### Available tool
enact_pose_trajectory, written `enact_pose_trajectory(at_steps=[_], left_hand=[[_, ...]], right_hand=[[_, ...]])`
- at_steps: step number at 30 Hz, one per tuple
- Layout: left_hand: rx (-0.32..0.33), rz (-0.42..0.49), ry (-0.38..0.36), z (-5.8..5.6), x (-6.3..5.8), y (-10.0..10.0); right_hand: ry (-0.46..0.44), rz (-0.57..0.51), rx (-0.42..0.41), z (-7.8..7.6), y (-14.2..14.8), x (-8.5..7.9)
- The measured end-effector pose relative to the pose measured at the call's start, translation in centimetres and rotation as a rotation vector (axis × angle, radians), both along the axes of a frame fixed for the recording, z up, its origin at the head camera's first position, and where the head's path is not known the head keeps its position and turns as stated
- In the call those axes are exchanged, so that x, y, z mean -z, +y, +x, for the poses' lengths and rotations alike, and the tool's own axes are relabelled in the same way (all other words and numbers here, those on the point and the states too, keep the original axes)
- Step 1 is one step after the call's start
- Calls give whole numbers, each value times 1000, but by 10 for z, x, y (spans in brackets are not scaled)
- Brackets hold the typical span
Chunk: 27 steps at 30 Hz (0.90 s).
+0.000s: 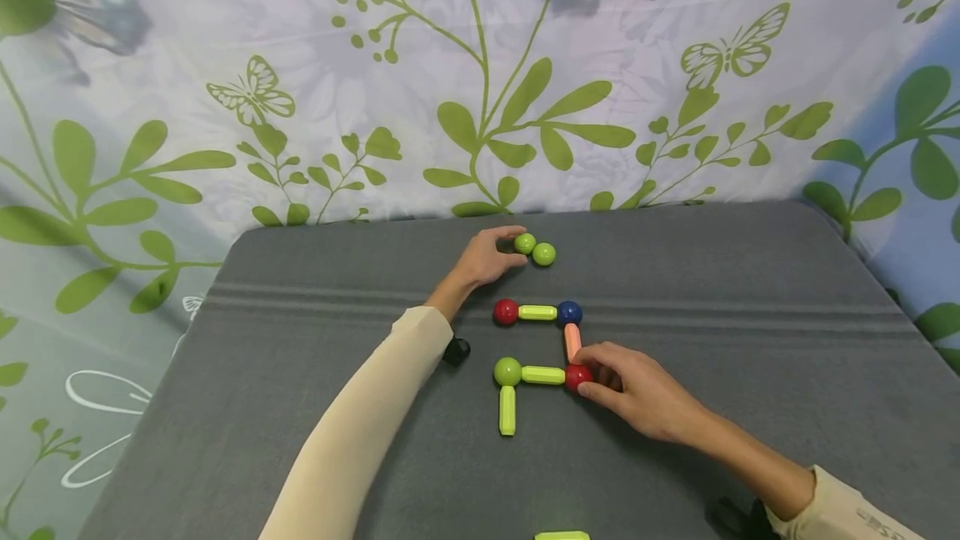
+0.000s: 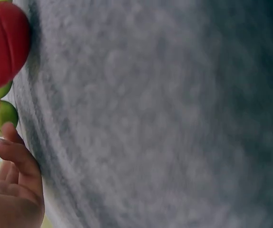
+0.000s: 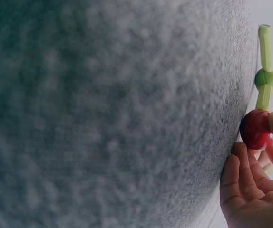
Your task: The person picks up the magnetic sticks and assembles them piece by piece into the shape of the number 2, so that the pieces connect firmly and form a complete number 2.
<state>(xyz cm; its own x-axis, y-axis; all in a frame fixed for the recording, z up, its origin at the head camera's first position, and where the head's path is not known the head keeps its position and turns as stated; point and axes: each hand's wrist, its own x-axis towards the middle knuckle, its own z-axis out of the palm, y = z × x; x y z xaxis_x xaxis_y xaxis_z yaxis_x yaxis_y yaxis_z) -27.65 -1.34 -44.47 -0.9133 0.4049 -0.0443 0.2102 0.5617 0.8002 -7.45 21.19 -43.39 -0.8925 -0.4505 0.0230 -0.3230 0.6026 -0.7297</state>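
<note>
At the back of the table my left hand (image 1: 483, 258) has its thumb and forefinger round a green ball (image 1: 525, 243). A second green ball (image 1: 544, 254) sits against it. Nearer the front, my right hand (image 1: 647, 390) pinches a red ball (image 1: 578, 377) between thumb and fingers, also seen in the right wrist view. From that ball a lime stick (image 1: 543, 375) runs left to a green ball (image 1: 507, 371), with another lime stick (image 1: 507, 411) below. An orange stick (image 1: 572, 342) leads up to a blue ball (image 1: 569, 312).
A lime stick (image 1: 537, 312) joins the blue ball to a red ball (image 1: 506, 312), which looms large in the left wrist view. Another lime stick (image 1: 562, 536) shows at the bottom edge. Behind the grey table (image 1: 712, 290) hangs a leaf-patterned cloth (image 1: 420, 82).
</note>
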Motion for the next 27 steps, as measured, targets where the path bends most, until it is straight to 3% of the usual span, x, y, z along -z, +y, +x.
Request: enact_pose_trajectory(at_steps=[10,17,27], left_hand=[[-85,-48,51,1,1,4],[-95,58,-8,1,3,2],[-104,97,-55,3,2,0]], right_hand=[[9,-8,3,1,1,1],[-1,0,3,1,1,1],[-5,9,5,1,0,1]])
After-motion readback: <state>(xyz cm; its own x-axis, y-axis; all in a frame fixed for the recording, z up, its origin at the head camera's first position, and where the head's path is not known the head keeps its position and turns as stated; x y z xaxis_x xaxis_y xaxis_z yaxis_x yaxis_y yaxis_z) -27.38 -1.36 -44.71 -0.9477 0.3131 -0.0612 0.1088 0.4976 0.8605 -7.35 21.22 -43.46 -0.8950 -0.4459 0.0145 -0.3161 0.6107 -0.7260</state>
